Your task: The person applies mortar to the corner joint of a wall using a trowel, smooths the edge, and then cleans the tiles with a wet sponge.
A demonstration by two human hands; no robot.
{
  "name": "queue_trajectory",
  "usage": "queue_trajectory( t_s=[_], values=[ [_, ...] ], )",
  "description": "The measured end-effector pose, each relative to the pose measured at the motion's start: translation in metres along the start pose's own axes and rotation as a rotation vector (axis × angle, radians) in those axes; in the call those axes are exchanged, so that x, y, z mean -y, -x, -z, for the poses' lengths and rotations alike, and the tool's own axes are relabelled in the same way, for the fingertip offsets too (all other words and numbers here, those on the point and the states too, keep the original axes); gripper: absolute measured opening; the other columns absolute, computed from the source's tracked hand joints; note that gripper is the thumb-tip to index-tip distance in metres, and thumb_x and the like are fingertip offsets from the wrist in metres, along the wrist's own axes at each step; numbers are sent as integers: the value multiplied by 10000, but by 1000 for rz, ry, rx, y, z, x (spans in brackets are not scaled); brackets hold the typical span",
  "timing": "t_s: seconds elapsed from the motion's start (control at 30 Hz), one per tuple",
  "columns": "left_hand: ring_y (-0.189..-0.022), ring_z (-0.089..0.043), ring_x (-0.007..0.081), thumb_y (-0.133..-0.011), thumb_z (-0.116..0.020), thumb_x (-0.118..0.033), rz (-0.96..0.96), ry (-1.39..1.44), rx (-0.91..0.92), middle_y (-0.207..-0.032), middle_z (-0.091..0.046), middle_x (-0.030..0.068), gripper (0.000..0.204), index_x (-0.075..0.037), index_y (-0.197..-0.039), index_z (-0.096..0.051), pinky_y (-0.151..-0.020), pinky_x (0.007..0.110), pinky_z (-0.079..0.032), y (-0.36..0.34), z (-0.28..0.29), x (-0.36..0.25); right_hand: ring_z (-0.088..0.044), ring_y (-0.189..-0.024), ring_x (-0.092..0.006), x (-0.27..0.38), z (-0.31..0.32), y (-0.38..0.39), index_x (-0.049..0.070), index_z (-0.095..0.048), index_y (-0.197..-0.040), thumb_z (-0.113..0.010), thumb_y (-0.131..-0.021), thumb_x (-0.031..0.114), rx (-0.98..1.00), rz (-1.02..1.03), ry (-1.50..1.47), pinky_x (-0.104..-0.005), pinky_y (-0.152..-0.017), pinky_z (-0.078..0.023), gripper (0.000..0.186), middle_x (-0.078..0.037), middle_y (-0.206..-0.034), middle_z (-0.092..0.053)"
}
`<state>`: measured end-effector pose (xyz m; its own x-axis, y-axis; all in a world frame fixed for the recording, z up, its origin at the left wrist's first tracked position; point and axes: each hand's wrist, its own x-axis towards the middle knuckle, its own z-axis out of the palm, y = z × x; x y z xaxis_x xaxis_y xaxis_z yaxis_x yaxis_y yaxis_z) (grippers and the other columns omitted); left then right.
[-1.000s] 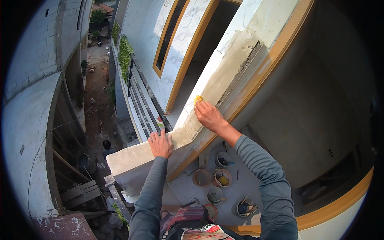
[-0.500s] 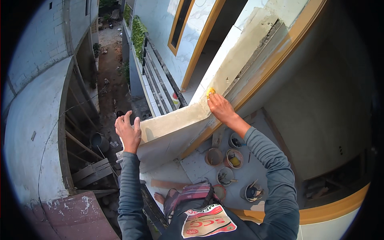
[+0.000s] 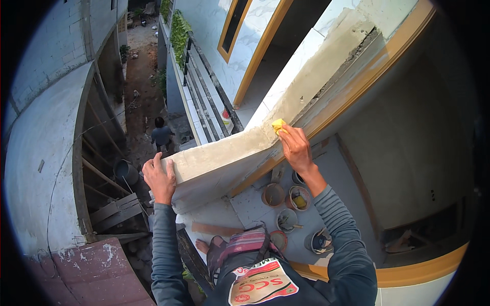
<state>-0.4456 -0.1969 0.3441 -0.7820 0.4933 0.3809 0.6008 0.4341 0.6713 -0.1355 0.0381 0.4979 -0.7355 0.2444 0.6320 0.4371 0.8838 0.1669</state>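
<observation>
Beneath the plastered ledge (image 3: 219, 154), a narrow dirt alley (image 3: 139, 76) ran off on my left, with a person (image 3: 162, 134) down at its near end, while buckets (image 3: 273, 196) sat on the pale floor (image 3: 247, 211) on the other side. My right hand (image 3: 297, 148) had its fingers pinched around a yellow sponge-like piece (image 3: 278, 125) at the ledge's bend. At its left end my left hand (image 3: 161, 178) had thumb and fingers parted, how firmly pressed I couldn't tell.
</observation>
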Motion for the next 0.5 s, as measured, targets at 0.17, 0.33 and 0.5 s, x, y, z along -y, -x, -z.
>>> queue_trajectory(
  t_s=[0.17,0.33,0.5],
  values=[
    [-1163,-484,361,-920,-612,-348,-28,-36,1,-1147,-557,186,409,-93,-1238,-629,-990,491,-383,1,7,1,-619,-905,-265,-6,20,-22,-1,-712,-1004,-699,-812,-22,-194,-94,153,-355,-811,-530,193,-103,-1121,-681],
    [-1127,-507,374,-923,-604,-349,-30,2,6,-1113,-569,196,383,-95,-1208,-644,-965,486,-408,0,5,-8,-629,-922,-265,-3,-19,22,8,-719,-981,-727,-792,-10,22,-29,-105,-364,-807,-540,191,-90,-1097,-690],
    [-1101,-519,377,-921,-604,-342,-29,7,-7,-1091,-572,201,371,-91,-1190,-650,-952,481,-420,0,7,1,-632,-932,-270,0,28,-30,10,-719,-969,-735,-787,0,-321,-118,90,-363,-816,-534,183,-93,-1068,-688]
  ],
)
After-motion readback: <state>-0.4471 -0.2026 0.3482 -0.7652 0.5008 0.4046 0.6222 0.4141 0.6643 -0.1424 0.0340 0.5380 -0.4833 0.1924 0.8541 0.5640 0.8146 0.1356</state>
